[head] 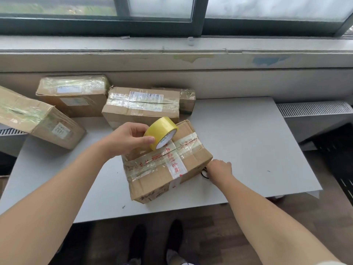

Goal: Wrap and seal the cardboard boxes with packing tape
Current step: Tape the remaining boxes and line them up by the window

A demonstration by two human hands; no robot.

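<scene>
Yellow tape roll [161,131] in left hand [126,139] grip over box [166,165], right hand [219,168] grip unclear

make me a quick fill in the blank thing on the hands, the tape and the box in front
1. The left hand holds a roll of tape coloured ____.
2. The roll is held over the nearest box, and the print on its core reads MADE ____.
3. The right hand reaches down at that box's ____ side, by a small black object.

Missing words: yellow; IN; right
</scene>
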